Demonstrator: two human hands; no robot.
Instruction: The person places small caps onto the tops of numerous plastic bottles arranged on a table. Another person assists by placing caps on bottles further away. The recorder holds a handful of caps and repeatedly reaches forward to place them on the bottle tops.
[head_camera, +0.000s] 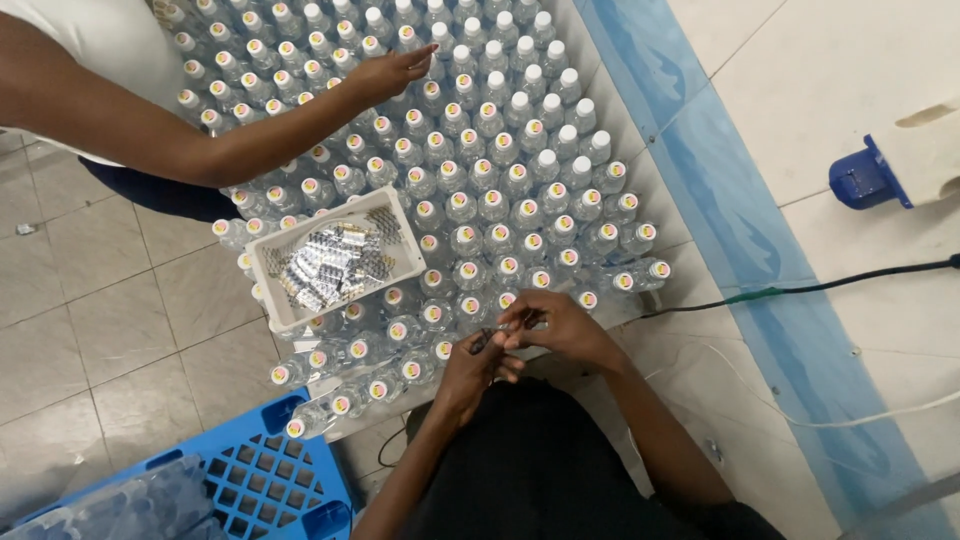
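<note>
Clear capped bottles (480, 205) crowd bench; left hand (470, 365) and right hand (555, 325) pinch small seal (487, 338); elbow bump risks toppling edge bottles.

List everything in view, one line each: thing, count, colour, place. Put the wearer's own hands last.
Bottles: many, clear with white caps, packed upright on the table.
Tray: one, white, resting on the bottles at left, filled with small silvery pieces.
Crate: one, blue lattice, lower left on the floor.
Cables: one dark, one white, across the floor at right.
Blue fitting: one, right edge.
Co-worker's hand: one, reaching over the bottles from upper left.
Left hand: fingers pinch a small piece; too small to identify.
Right hand: fingers meet the left's at that piece.
</note>
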